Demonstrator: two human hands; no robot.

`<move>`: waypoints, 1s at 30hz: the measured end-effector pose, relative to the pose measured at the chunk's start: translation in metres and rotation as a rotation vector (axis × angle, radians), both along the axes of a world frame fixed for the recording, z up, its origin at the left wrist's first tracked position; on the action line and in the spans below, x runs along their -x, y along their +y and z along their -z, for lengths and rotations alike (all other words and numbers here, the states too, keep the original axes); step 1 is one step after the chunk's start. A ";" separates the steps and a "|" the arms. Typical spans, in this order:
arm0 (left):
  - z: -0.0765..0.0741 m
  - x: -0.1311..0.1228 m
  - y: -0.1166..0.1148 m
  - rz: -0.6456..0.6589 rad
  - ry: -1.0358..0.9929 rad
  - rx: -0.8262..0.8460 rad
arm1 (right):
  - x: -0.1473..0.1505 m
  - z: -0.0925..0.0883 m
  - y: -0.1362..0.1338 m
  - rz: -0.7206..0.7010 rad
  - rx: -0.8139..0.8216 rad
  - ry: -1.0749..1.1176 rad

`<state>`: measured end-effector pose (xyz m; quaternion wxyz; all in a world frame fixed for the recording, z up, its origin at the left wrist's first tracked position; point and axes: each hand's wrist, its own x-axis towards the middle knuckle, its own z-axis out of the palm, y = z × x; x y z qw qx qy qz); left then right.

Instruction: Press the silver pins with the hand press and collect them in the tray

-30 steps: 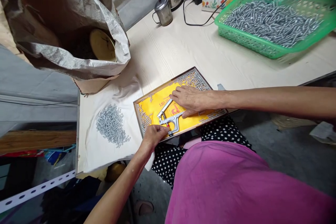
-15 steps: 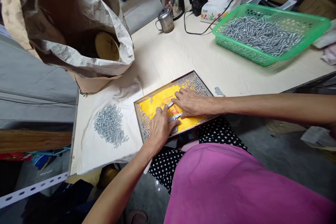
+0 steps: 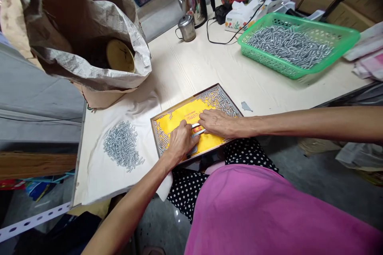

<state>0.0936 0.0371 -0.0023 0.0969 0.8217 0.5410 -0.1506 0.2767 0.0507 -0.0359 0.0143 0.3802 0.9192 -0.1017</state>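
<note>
A shallow tray (image 3: pixel 167 110) with a yellow printed bottom lies at the table's near edge. Over its middle, my left hand (image 3: pixel 181 138) and my right hand (image 3: pixel 216 122) face each other with curled fingers. Two narrow, pale metallic strips (image 3: pixel 198 132) span the gap between them, one end at each hand; their exact kind is unclear. Part of a grey piece shows below my left hand. Small silvery metal pieces (image 3: pixel 220 101) lie in the tray's far right corner, and more are along its left side. My fingertips are partly hidden.
A pile of similar pieces (image 3: pixel 122 145) rests on white cloth (image 3: pixel 98 179) to the left. Behind it stands a large open sack (image 3: pixel 116 81). A green basket (image 3: pixel 269 63) of metal pieces, a kettle (image 3: pixel 193 0), a lidded cup (image 3: pixel 187 28) and a cable (image 3: pixel 221 43) are farther back.
My right hand's fingers, more spread before, are now curled in. The strips between my hands have turned to lie nearly parallel. The camera view has shifted slightly.
</note>
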 end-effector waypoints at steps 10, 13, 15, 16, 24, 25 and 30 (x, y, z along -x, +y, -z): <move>0.000 0.009 -0.001 -0.023 0.011 0.051 | 0.007 0.005 -0.002 -0.004 0.048 0.056; -0.004 0.007 -0.010 -0.047 0.047 -0.015 | -0.001 -0.002 0.009 0.007 -0.001 0.058; -0.003 0.005 -0.020 -0.018 0.070 -0.047 | -0.004 -0.002 0.020 0.001 0.015 0.057; -0.003 0.003 -0.025 0.005 0.080 -0.054 | -0.004 -0.001 0.025 0.014 0.019 0.050; 0.014 0.003 -0.037 0.191 0.102 0.023 | 0.016 0.023 0.057 -0.066 -0.223 0.102; 0.015 0.003 -0.037 0.183 0.080 0.025 | 0.017 0.025 0.059 -0.056 -0.234 0.111; 0.008 0.020 -0.039 -0.078 -0.258 -0.044 | 0.013 0.028 0.061 -0.049 -0.227 0.136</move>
